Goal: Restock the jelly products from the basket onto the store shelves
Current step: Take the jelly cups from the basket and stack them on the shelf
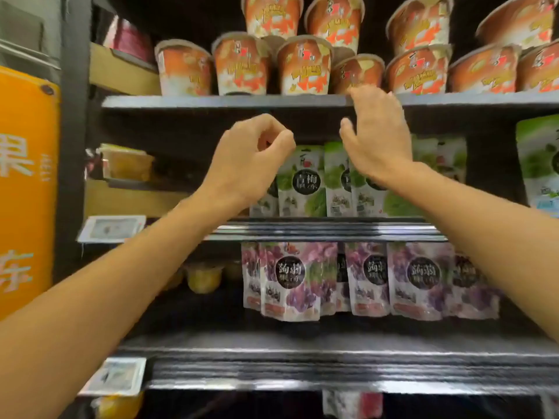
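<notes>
Green jelly pouches [302, 179] hang in a row on the middle shelf level, behind both of my hands. My left hand [251, 158] is raised just left of the front green pouch. Its fingers are curled with thumb and forefinger together, and nothing shows between them. My right hand [378, 137] is lifted in front of the green pouches with straight fingers pointing up to the shelf edge [211, 101], and it holds nothing. Purple grape jelly pouches [290, 279] hang in a row one level below. The basket is out of view.
Orange cups [302, 68] fill the top shelf in stacked rows. Small yellow jelly cups [204, 276] sit left of the purple pouches. An orange sign [27, 176] stands at the left edge. Price tags [112, 228] hang on the shelf fronts. Another green pouch [538, 158] hangs far right.
</notes>
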Demonstrator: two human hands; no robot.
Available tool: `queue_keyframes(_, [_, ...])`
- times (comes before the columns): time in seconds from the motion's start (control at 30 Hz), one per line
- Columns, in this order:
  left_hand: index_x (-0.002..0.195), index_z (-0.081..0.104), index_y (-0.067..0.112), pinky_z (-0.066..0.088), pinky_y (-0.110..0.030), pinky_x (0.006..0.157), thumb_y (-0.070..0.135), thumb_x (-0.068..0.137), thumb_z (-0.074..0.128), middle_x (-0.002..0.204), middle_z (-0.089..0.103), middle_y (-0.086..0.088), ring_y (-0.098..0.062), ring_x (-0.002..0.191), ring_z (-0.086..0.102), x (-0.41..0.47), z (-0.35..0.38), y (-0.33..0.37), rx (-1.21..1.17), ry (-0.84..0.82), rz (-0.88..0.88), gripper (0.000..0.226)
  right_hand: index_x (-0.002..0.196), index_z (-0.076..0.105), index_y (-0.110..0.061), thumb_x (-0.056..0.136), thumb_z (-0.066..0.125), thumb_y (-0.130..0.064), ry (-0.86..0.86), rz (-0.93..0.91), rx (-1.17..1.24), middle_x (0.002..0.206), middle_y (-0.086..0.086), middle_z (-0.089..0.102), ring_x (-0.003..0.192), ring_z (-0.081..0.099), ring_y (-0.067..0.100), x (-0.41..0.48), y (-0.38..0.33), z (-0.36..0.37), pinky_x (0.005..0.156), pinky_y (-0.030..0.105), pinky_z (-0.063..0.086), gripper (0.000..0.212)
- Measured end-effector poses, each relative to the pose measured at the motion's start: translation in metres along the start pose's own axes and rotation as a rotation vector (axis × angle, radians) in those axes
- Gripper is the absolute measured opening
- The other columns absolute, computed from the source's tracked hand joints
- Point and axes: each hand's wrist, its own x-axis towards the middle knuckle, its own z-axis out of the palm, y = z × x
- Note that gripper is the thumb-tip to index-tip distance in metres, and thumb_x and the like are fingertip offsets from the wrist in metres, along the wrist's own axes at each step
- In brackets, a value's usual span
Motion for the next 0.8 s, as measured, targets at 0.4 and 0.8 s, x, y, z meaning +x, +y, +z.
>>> queue_keyframes(0.4, [0.070,0.065,0.035,0.041,-0.006,0.057,0.012,0.092,0.052,0.070,0.068,0.022,0.008,0.063,0.058,-0.454,0.117,-0.024,-0.384,-0.526,-0.901,0.034,0.091,0.072,-0.015,0.093,0.048,-0.017,-0.642,0.230,0.740,0.086,-0.008,0.064,0.086,0.055,0.011,-0.456,-0.050,-0.056,0.081,0.027,0.041,0.024])
queue_keyframes(0.8, [0.069,0.060,0.017,0.046,-0.029,0.062,0.000,0.094,0.057,0.076,0.064,-0.010,-0.015,0.063,0.060,-0.917,0.165,0.014,-0.148,-0.722,-1.972,0.030,0.070,0.070,-0.011,0.090,0.050,0.011,-1.361,1.473,0.209,0.071,0.002,0.062,0.061,0.059,0.009,-0.972,-0.050,-0.109,0.065,0.027,0.046,0.036])
